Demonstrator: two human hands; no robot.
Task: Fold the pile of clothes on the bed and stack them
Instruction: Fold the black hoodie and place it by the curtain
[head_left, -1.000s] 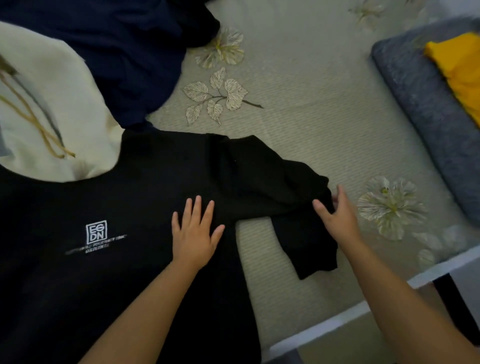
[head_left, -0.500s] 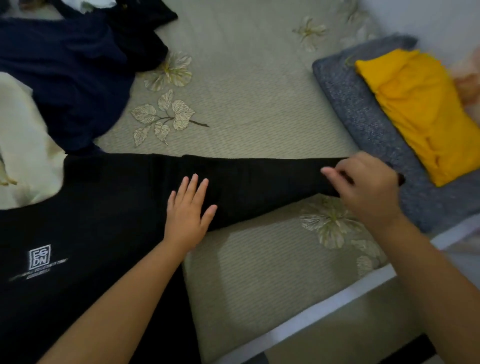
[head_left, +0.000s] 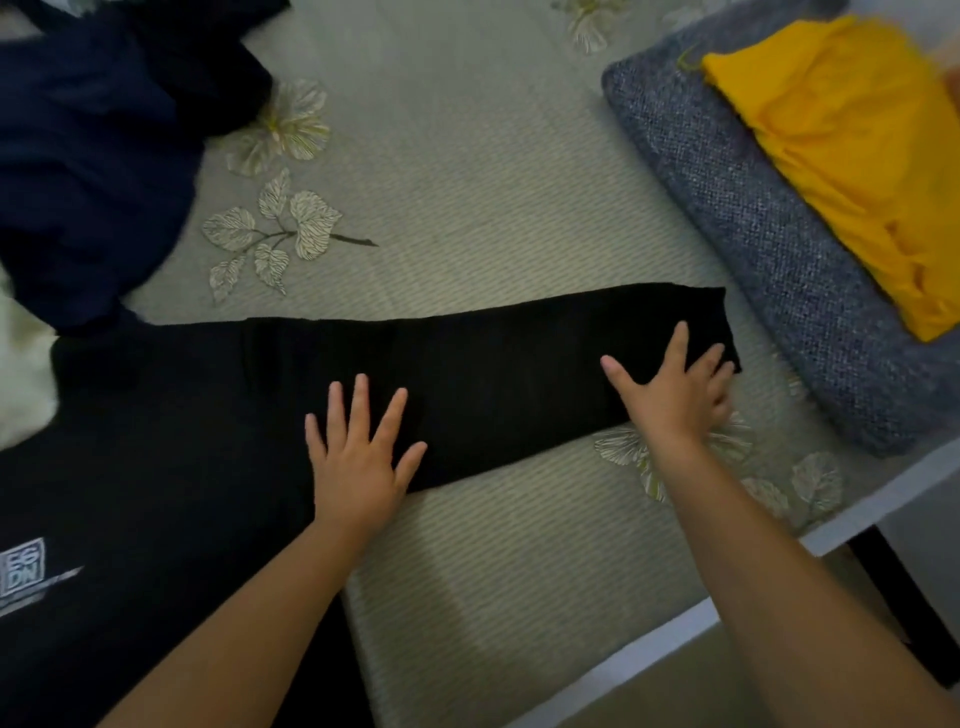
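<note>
The black sweatshirt (head_left: 156, 467) lies flat on the bed (head_left: 467, 182), its body at the near left with a small white printed logo (head_left: 23, 569) showing at the left edge of the head view. 1 sleeve (head_left: 493, 364) is stretched out straight to the right across the pale green, leaf-patterned bed cover, its cuff end stopping just short of the grey cushion (head_left: 753, 234). The left hand (head_left: 361, 462) rests palm down where the sleeve meets the body, fingers (head_left: 358, 400) straight and spread, pressing the cloth flat and holding nothing. The right hand (head_left: 675, 395) lies palm down on the sleeve close to the cuff, fingers (head_left: 678, 343) straight and splayed, thumb out to the left, also pressing and not gripping. Both forearms are bare. A yellow garment (head_left: 831, 145), folded, sits on top of the grey cushion at the far right, near the bed's corner. A dark navy garment (head_left: 88, 156) lies loose and unfolded at the far left, its lower edge touching or overlapping the sweatshirt's shoulder; which, I cannot tell. A cream-white garment (head_left: 21, 374) shows at the left edge, beside the sweatshirt's body. The white edge of the bed frame (head_left: 649, 660) runs diagonally along the near right.
</note>
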